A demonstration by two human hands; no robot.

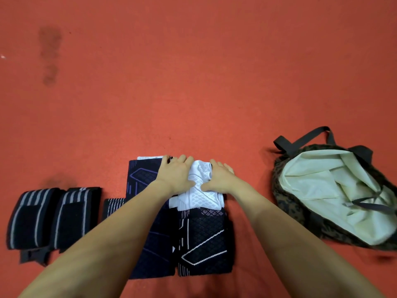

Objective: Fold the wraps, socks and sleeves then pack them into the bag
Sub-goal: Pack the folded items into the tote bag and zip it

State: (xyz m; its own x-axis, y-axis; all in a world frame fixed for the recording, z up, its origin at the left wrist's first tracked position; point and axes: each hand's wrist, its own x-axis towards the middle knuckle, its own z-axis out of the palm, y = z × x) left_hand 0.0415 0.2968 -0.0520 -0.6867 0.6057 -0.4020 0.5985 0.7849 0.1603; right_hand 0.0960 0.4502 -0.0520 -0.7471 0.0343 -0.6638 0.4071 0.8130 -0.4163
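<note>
Both hands, left hand and right hand, press flat-fingered on white sleeve, gripping nothing. Open bag at right, striped wraps at left; bare red floor beyond.

On the floor, at far left, two folded wraps side by side and touching, a third wrap just right of them, partly under the left forearm. In the middle, two sleeves flat and side by side, edges touching. On top of their far part, a folded sleeve, left hand and right hand pressed on either side of it. Well apart to the right, the bag, mouth open, handles at its far side.
</note>
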